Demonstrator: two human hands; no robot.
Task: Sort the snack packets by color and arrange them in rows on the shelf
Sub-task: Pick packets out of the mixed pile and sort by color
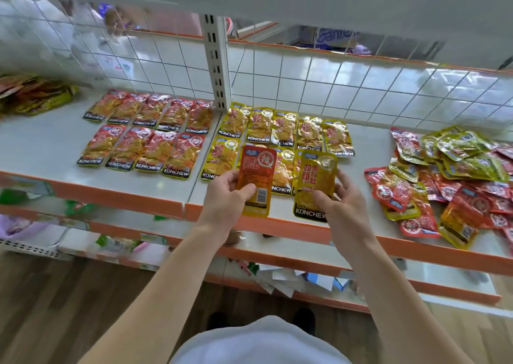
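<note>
My left hand grips a red snack packet by its lower half, back side facing me. My right hand pinches a yellow snack packet, held upright above the shelf's front edge. On the white shelf lie two rows of red packets at the left and two rows of yellow packets in the middle, partly hidden behind the held packets. A mixed heap of red and yellow packets lies at the right.
A slotted white upright post stands behind the rows, with a wire grid back panel. Another small pile of packets sits at the far left. Orange-edged lower shelves hold assorted goods.
</note>
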